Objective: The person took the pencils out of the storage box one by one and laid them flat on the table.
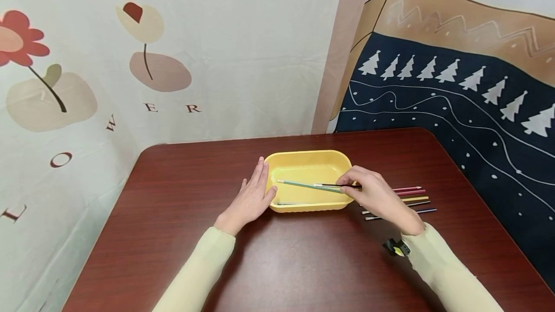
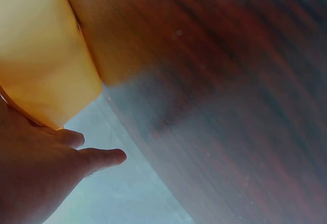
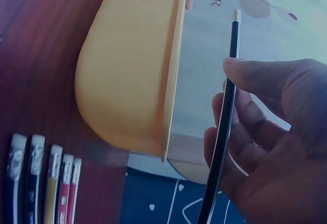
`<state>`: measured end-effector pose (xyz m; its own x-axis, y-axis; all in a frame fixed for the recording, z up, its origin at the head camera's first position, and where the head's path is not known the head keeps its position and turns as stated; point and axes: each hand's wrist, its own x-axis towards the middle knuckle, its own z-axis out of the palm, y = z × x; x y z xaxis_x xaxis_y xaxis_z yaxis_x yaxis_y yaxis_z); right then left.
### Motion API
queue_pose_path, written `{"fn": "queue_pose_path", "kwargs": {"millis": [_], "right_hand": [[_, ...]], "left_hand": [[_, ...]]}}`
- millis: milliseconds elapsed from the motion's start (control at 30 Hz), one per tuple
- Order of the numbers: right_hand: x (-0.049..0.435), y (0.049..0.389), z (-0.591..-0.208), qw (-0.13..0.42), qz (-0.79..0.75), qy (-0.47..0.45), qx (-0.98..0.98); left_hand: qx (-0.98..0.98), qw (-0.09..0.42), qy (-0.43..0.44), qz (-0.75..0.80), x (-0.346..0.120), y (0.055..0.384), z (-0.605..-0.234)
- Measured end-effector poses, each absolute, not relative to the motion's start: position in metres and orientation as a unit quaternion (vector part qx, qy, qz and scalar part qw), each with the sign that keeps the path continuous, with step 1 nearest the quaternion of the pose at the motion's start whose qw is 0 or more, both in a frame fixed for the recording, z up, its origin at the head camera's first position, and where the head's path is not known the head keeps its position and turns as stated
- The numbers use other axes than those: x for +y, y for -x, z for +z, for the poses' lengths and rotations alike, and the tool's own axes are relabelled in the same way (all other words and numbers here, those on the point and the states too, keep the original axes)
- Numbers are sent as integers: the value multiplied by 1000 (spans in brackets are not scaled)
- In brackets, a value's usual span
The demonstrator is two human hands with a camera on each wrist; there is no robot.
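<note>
A yellow plastic basket (image 1: 312, 208) stands on the table. My left hand (image 1: 249, 200) rests against its left end with fingers straight, the thumb at the near rim. Over the basket's right end my right hand (image 1: 375, 195) pinches a black pencil (image 3: 223, 127) between thumb and fingers, its white eraser end pointing left. Inside the basket a green pencil (image 1: 303, 185) slants toward the right hand, which hides its right end. Along the basket's near inner side lies another thin pencil (image 1: 299, 203), mostly hidden by the rim.
To the right of the basket several pencils lie in a row, among them a blue pencil (image 1: 427, 210), a yellow pencil (image 1: 415, 199) and a red pencil (image 1: 412, 192). The dark red wooden table (image 1: 286, 259) meets a printed wall cloth (image 1: 243, 85) behind.
</note>
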<state>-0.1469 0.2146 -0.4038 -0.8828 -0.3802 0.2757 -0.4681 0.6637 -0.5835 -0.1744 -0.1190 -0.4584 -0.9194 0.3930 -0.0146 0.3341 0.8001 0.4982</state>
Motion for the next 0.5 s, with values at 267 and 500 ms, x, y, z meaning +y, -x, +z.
{"fn": "queue_pose_path", "kwargs": {"millis": [267,500], "right_hand": [[234,138,-404,57,346,-216,-911],[252,130,-404,71,328,-206,-919]], "left_hand": [[946,63,-192,252,-119,173,-457],[946,64,-192,253,-119,173,-457]]}}
